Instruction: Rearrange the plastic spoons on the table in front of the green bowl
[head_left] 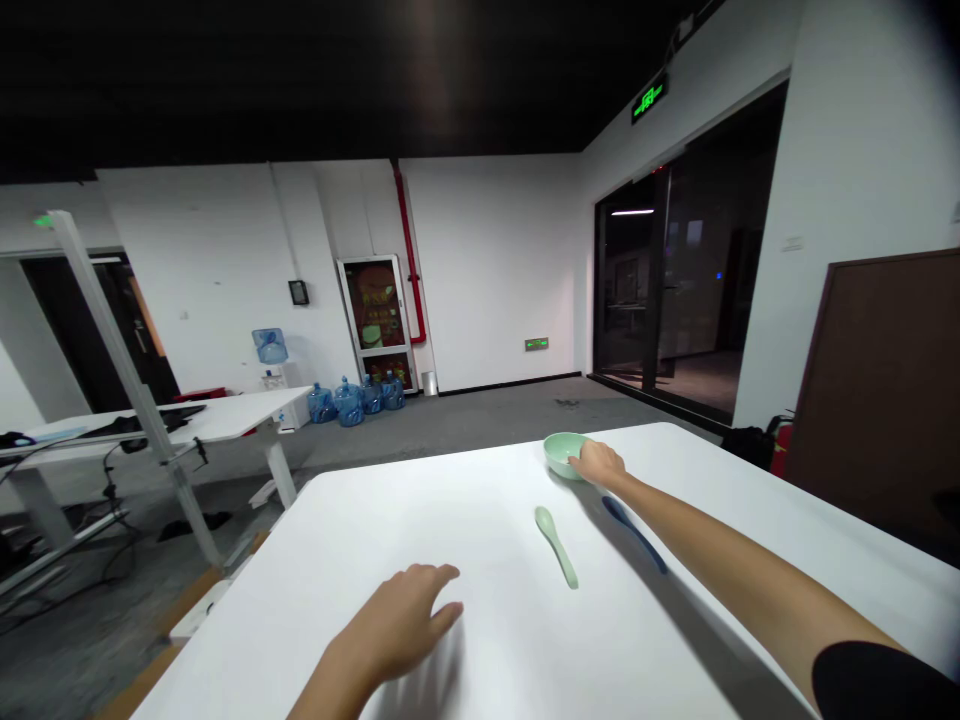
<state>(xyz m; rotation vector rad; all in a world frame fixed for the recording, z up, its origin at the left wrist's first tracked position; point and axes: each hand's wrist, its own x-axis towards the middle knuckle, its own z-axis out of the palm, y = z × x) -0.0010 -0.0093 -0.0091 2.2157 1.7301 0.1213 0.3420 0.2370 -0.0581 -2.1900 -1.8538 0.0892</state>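
Observation:
Far out over the white table point(480, 540), my right hand point(600, 463) grips the near right rim of a light green bowl point(562, 455), its thumb on the inner side. My left hand point(409, 615) hovers above the table at the front left, fingers and thumb apart, holding nothing. Between the two hands lies a pale green spoon point(556, 547), its rounded end pointing away from me. A dark blue spoon point(636, 535) lies to the right of it, beside my right forearm, and points the same way.
At the left stands another white table point(247, 410) with cables and a metal post point(124, 370). Several blue water jugs point(349, 402) stand on the floor by the back wall. A brown panel point(877, 400) and a red extinguisher point(781, 450) are at the right.

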